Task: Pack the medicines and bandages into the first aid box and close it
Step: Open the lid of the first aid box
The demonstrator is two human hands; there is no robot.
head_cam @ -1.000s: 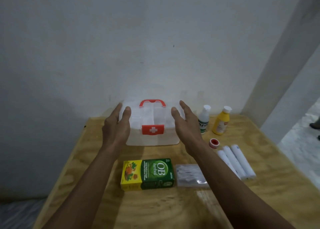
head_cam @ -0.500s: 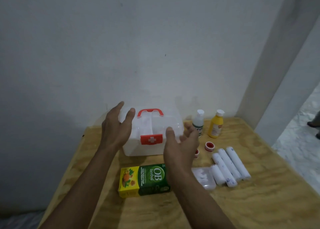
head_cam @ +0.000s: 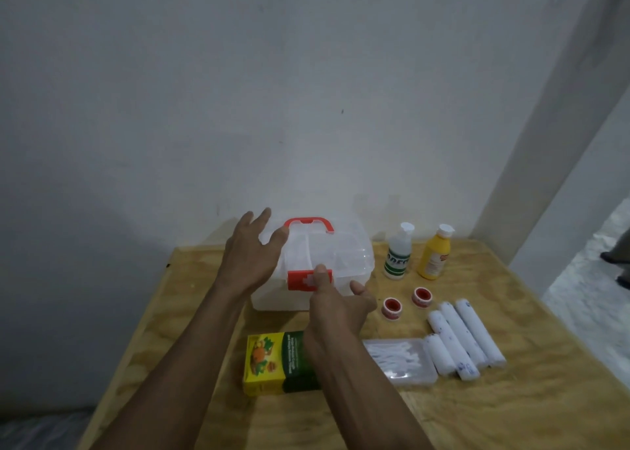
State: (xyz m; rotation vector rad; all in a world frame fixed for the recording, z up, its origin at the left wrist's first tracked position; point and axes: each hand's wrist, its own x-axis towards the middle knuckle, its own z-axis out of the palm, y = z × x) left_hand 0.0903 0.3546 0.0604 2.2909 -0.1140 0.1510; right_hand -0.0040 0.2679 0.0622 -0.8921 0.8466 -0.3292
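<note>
The clear first aid box [head_cam: 344, 255] with a red handle [head_cam: 308, 223] stands closed at the back of the wooden table [head_cam: 511, 398]. My left hand [head_cam: 250, 255] rests open on the lid's left side. My right hand [head_cam: 335, 308] is at the box front, its thumb pressing the red latch [head_cam: 300, 281]. Right of the box stand a white bottle [head_cam: 397, 252] and a yellow bottle [head_cam: 434, 253]. Two red tape rolls [head_cam: 392, 308], several white bandage rolls [head_cam: 460, 340], a pack of cotton swabs [head_cam: 399, 359] and a green and yellow medicine carton [head_cam: 272, 364] lie in front.
A white wall rises right behind the table. A white pillar [head_cam: 545, 143] stands at the right, with a lit floor beyond it. The table's left edge drops off near the box.
My right hand moved from the box's right side to its front and now touches the red latch. My left hand stayed on the lid's left side. The view shifted slightly.
</note>
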